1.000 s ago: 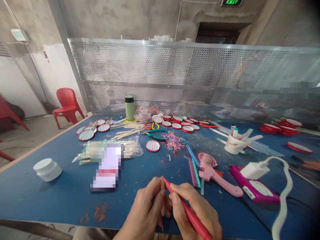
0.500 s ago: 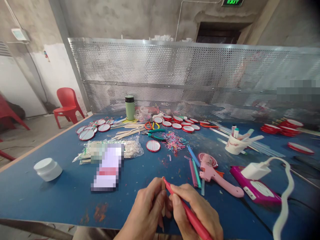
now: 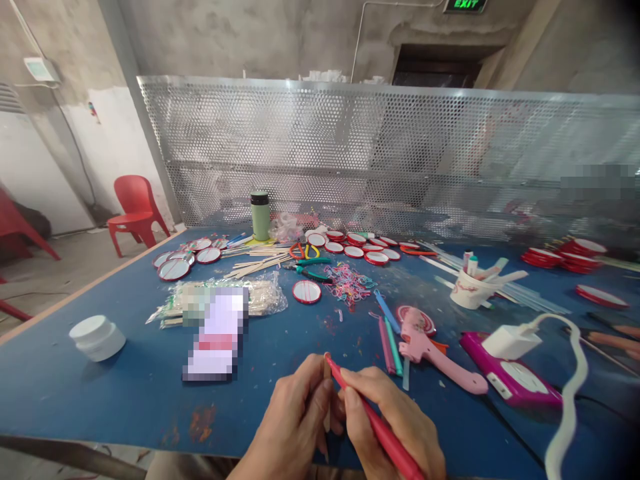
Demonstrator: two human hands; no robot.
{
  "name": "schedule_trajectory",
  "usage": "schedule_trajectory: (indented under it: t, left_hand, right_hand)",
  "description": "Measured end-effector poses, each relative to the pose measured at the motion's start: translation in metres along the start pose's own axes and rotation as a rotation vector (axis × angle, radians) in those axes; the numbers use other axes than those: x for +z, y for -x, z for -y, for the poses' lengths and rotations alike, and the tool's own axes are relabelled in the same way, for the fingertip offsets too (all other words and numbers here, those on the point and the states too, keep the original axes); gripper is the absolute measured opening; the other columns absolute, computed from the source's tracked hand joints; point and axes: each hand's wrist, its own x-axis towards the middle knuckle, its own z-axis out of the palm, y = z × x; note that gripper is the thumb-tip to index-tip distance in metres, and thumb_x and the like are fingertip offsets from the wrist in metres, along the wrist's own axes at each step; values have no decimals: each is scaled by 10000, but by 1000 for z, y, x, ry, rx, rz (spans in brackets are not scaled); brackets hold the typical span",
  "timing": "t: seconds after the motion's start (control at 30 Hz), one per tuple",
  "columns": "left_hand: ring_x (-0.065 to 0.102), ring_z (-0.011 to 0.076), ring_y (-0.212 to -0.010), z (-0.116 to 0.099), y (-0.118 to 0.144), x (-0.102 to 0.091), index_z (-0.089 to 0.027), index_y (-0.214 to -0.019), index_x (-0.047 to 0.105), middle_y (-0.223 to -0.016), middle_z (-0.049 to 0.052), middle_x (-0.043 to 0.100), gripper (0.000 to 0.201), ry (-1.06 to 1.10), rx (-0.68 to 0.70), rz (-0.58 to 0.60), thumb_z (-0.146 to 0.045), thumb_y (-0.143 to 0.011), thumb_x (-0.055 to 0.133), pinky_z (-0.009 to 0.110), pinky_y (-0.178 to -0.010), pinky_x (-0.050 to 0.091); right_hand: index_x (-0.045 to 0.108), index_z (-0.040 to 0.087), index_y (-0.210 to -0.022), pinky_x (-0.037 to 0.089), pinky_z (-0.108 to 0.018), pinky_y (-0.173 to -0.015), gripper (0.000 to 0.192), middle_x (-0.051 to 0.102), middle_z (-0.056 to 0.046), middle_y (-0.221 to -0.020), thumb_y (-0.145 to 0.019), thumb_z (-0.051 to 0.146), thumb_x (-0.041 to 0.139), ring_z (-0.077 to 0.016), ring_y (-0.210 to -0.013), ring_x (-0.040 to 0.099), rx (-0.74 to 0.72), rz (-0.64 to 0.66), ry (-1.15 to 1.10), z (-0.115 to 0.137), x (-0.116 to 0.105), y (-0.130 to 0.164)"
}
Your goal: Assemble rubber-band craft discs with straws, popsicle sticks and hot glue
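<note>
My left hand (image 3: pixel 297 407) is closed around a thin wooden stick (image 3: pixel 327 417), which stands roughly upright between the fingers near the table's front edge. In my right hand (image 3: pixel 395 417) is a red pen (image 3: pixel 383 437), slanted up to the left. Its narrow tip meets the top end of the stick at the left fingertips. The stick's middle is partly hidden by fingers. Beyond the hands lie a red-rimmed white disc (image 3: pixel 307 292) and a heap of small coloured rubber bands (image 3: pixel 349 283).
Right of my hands lie several coloured pens (image 3: pixel 391 347), a pink glue gun (image 3: pixel 425 350) and a purple power strip (image 3: pixel 520 380) with a white cable. A phone (image 3: pixel 216 337), bagged sticks (image 3: pixel 265 293) and a white jar (image 3: pixel 97 338) are left. Another person's hand (image 3: pixel 613 341) reaches in at right.
My hands, the stick and the red pen hold almost the same position. Another person's hand has come into view at the right edge.
</note>
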Motion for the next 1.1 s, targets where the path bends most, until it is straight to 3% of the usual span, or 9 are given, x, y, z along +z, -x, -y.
schedule_trajectory:
  t: [1.1]
  left_hand:
    - [473, 67, -448, -5, 0, -1, -183, -830, 478, -570, -54, 483, 277, -12, -30, 20, -423, -949, 409, 139, -426, 380]
  right_hand:
    - [652, 173, -951, 574, -219, -628, 160, 728, -22, -749, -851, 91, 557, -144, -653, 706, 2, -12, 18, 3, -1, -3]
